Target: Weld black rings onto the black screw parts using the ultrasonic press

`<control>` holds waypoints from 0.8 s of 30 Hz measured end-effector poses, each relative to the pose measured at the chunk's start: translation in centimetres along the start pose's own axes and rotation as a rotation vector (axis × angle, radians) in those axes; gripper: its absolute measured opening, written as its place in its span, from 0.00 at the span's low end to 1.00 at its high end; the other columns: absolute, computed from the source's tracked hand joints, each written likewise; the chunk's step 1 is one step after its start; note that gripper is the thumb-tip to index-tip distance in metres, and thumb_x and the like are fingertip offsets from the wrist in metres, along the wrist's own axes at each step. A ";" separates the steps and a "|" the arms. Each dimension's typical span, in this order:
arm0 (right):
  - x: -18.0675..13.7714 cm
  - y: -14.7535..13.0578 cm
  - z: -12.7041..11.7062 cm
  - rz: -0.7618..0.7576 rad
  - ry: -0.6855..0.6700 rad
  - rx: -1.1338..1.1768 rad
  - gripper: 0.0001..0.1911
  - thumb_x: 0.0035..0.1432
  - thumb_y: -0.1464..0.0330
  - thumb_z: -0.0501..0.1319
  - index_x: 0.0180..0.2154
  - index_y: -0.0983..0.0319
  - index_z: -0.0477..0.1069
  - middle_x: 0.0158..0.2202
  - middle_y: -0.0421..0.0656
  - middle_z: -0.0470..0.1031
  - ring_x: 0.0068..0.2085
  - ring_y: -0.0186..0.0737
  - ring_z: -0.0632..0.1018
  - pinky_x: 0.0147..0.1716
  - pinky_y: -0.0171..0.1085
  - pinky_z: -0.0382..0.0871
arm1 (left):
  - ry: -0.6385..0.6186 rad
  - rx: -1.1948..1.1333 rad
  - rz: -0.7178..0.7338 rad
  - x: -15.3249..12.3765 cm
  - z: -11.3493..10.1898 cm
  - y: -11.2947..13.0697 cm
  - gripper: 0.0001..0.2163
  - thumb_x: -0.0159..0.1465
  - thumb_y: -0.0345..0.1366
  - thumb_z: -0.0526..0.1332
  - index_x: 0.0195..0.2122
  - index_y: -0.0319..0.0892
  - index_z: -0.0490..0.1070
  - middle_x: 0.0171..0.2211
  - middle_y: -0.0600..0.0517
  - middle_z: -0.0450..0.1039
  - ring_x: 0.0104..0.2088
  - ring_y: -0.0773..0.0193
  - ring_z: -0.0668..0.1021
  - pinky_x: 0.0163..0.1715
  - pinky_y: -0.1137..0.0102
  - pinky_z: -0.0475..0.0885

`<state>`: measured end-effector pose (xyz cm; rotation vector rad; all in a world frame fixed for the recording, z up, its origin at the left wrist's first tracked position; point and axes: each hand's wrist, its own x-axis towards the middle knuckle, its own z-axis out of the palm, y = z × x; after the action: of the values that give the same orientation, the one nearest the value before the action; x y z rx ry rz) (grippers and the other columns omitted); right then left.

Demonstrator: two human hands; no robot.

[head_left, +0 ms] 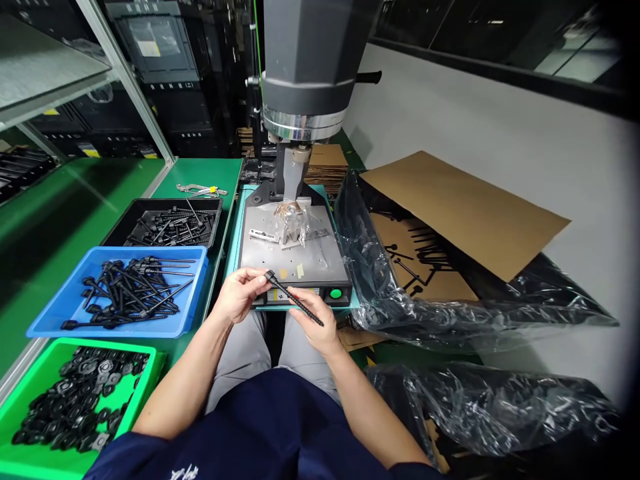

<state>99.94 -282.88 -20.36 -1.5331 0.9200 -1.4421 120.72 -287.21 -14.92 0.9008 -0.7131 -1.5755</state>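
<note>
Directly in front of the press (307, 60), a black ribbed rod (295, 299) is held in mid-air at a slant, headed end up and to the left. The left hand (239, 295) pinches it by the head, thumb and index finger closed on it; the right hand (317, 323) has its fingers closed around the ribbed shaft.

Left of the press, on the table (207, 172), stands a blue tray (110, 252) of similar rods; nearer the person is a green tray (40, 468) of small black parts. Right of the press, a cardboard sheet (465, 207) partly covers more rods laid on cardboard.

Risks, as judged: the right hand is near the green button (335, 293) at the press's front edge, so a careless wrist movement might knock it. Loosening either pinch could let the slim rod swivel or drop. Lifting a rod from the tangled heap in the blue tray could drag out others. The loose film around the fixture (293, 230) under the press might catch a part.
</note>
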 end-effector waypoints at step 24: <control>14.6 6.8 3.1 0.483 0.203 0.220 0.23 0.49 0.59 0.65 0.46 0.61 0.72 0.34 0.41 0.75 0.28 0.32 0.72 0.25 0.32 0.66 | -0.114 -0.211 -0.015 9.3 3.2 -2.0 0.22 0.53 0.39 0.73 0.47 0.45 0.71 0.47 0.47 0.76 0.40 0.63 0.80 0.37 0.70 0.75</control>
<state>104.31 -298.65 -20.84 -0.9328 1.1188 -1.3031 116.26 -296.02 -16.52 0.6669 -0.6072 -1.6909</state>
